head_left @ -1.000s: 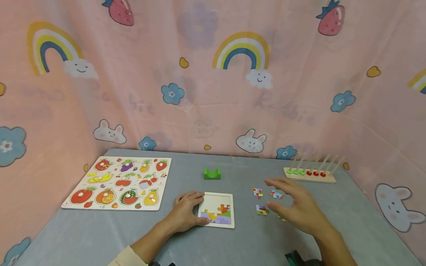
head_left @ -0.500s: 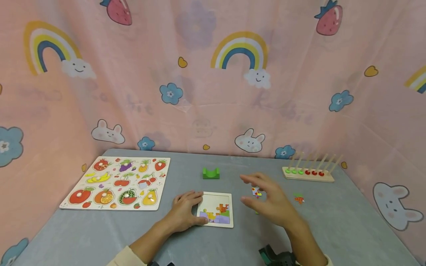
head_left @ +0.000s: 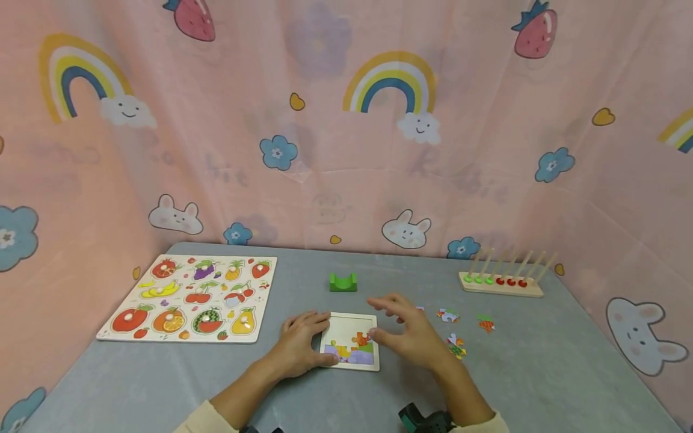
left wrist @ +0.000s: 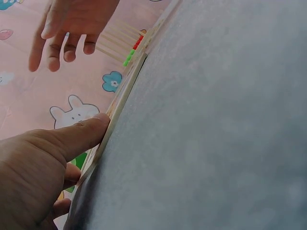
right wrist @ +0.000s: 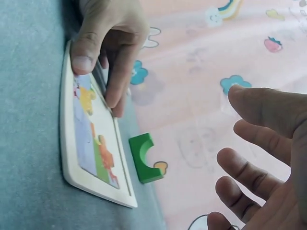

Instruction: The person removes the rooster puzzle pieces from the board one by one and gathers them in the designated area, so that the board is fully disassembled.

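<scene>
A small wooden jigsaw tray lies on the table, with several purple, yellow, green and orange pieces fitted along its lower part. My left hand holds its left side, thumb on the near corner and fingers at the far edge; the left wrist view shows the thumb on the rim. Over the tray's right edge hovers my right hand, fingers spread and nothing between them, as the right wrist view also shows. To its right lie loose jigsaw pieces, one partly hidden behind the hand, and an orange-and-green piece.
A large fruit puzzle board lies at the left. Behind the tray stands a green arched block. At the back right is a wooden peg rack with green and red beads. A printed pink curtain hangs behind the table.
My right hand has moved left from above the loose pieces to the tray's right edge, uncovering several of them. My left hand stays on the tray.
</scene>
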